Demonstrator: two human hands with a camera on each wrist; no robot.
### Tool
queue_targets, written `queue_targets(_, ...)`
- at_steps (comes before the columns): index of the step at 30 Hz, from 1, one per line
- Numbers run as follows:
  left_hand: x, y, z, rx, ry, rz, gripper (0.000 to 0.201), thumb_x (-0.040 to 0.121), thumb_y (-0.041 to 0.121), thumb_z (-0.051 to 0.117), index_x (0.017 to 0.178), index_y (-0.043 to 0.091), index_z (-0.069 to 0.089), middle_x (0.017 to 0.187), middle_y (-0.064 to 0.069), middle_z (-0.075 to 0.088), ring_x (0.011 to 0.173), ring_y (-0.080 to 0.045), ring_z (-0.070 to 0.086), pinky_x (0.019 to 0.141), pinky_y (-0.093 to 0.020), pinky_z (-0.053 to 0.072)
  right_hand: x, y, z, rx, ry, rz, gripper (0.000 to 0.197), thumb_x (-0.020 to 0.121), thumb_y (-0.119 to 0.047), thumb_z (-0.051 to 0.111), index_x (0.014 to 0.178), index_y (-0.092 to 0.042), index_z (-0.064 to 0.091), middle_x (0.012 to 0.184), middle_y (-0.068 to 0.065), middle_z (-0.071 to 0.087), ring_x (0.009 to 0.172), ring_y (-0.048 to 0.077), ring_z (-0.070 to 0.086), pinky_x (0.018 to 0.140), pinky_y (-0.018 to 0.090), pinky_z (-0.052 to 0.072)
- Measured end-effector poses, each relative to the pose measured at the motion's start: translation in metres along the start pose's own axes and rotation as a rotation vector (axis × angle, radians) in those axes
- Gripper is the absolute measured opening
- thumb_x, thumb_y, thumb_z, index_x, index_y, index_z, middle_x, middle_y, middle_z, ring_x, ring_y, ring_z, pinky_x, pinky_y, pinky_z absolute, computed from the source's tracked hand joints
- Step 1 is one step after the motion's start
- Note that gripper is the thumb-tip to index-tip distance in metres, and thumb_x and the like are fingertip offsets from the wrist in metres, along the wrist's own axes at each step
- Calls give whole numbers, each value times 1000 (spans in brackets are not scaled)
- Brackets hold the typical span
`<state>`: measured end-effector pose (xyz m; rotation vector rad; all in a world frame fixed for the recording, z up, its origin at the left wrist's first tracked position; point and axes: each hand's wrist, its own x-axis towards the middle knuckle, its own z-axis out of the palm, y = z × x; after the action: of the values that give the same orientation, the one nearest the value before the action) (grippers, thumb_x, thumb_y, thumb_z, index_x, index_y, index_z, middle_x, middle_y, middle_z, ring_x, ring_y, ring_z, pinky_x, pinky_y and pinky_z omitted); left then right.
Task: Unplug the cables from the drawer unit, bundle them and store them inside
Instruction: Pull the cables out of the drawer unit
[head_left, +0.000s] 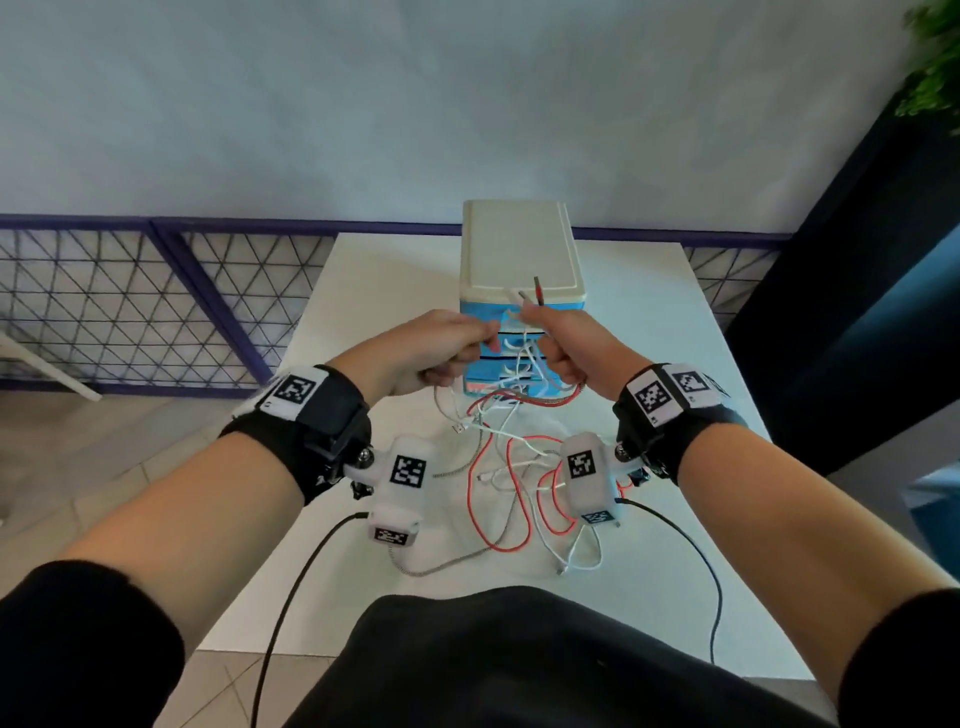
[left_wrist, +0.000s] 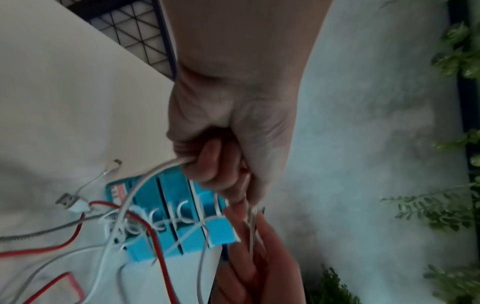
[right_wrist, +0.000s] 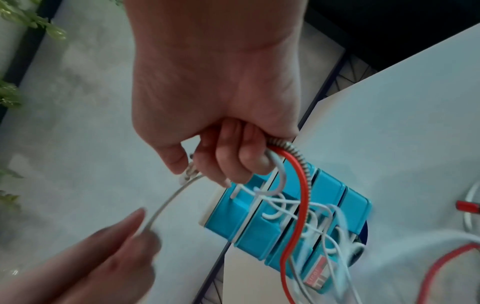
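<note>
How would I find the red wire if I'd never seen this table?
Look at the white table with the blue drawer unit standing on it. A tangle of cables lies in front of the unit. The red cable is the only brightly coloured one; the others are white or braided grey.

Soft, even daylight with weak shadows; both wrist views are dim and motion-blurred, and the head view bends at its edges.

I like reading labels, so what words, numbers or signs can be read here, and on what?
Red label on the blue drawer unit: white lettering, too blurred to read.
Square black-and-white coded markers on the wrist bands and camera mounts: patterns, not words.
No other text shows.
</note>
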<state>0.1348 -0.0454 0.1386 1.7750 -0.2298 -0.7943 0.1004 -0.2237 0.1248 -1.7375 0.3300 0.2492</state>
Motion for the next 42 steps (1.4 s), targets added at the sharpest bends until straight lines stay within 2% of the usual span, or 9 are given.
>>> queue_targets(3,-12,-11,-14,138,-212,-132,40,98,41,42,76,14,60,55,2,58,63,-13,63,59,-20,43,4,1,-13,87,139,-26,33,94,-40,54,71,-19,44,50,-2,26,33,8,20,36,13,16)
queue_targets(7,-16,-36,-24,106,-248,-28,38,101,32,35,86,13,63,75,-2,66,95,-19,60,93,-26,38,2,2,-28,162,187,-51,23,96,-25,54,76,-20,43,43,-8,29,30,5,22,34,12,16)
queue_targets(12,-19,-41,-11,433,-507,1,28,100,26,42,97,22,69,79,4,69,82,-9,61,84,-24,43,-2,-4,-18,393,43,-72,25,94,-33,56,108,-13,60,48,-9,20,37,5,16,35,18,13)
queue_targets(17,-21,-41,0,563,-606,18,26,98,25,47,111,15,67,111,-6,68,101,-11,59,95,-15,43,-8,-13,-8,306,-20,-98,22,98,-31,52,87,-13,60,47,-10,21,38,6,17,36,18,15)
queue_targets(21,-9,-32,-1,36,-320,-15,55,90,57,31,102,16,66,93,0,66,92,-16,61,99,-35,37,-15,-18,-8,151,-117,-91,21,98,-26,51,85,-13,60,49,-10,20,41,6,16,37,18,15)
queue_targets(26,8,-9,10,-439,-34,-195,37,101,34,38,76,14,56,52,3,62,52,-10,60,63,-24,47,-24,-19,4,-24,-341,-51,39,98,-27,52,60,-23,61,50,-8,21,41,6,17,41,21,12)
queue_targets(33,13,2,9,-318,143,-120,21,95,24,49,77,21,60,60,9,52,51,-6,40,46,-19,28,-24,-4,-8,46,-252,81,48,98,-49,40,91,-10,67,48,-10,19,37,4,15,35,16,13)
queue_targets(37,-13,5,16,25,-87,16,19,95,25,52,80,20,63,65,9,57,56,-7,42,52,-21,29,-19,-6,2,236,-223,94,48,98,-51,41,70,-19,65,45,-11,18,36,4,13,38,18,9)
queue_targets(42,-34,-8,7,423,-436,34,17,95,22,53,88,27,67,84,12,67,72,-7,50,66,-21,37,-8,-14,12,338,-124,167,30,101,-34,44,88,-10,57,41,-11,24,30,2,19,32,14,13)
